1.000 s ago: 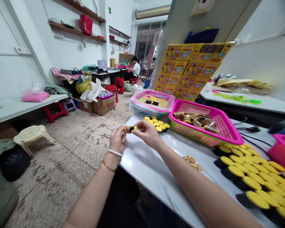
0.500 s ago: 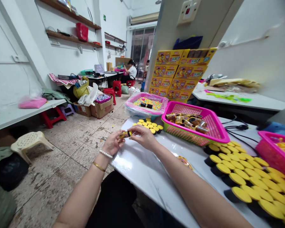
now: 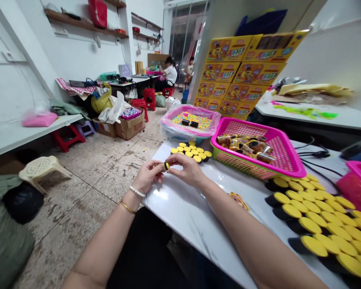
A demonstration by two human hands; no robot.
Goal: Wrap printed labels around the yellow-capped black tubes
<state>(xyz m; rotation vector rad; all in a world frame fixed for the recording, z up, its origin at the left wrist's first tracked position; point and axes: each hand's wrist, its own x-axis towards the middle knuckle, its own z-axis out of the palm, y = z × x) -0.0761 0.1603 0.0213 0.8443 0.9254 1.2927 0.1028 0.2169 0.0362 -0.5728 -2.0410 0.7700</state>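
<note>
Over the near left edge of the white table, my two hands meet at a small tube (image 3: 166,165) with a black and yellow end. My left hand (image 3: 149,176) is closed around the tube's body, which its fingers mostly cover. With thumb and fingers, my right hand (image 3: 185,168) pinches the black and yellow end. Just beyond stand several yellow-topped black caps (image 3: 192,151). A pink and green basket (image 3: 299,168) behind my right hand holds several clear printed tubes (image 3: 243,144). Flat printed pieces (image 3: 239,200) lie by my right forearm.
More yellow-topped caps (image 3: 319,216) fill the table's right side. A plastic-lined basin (image 3: 168,116) of coloured beads stands at the back, before stacked yellow boxes (image 3: 228,76). Black cables (image 3: 315,153) run behind the caps. A cream stool (image 3: 45,166) is on the floor left; a person sits far back.
My left hand has closed further over the tube, so its printed body is now mostly hidden. My right hand stays at the capped end. The camera has tilted down slightly.
</note>
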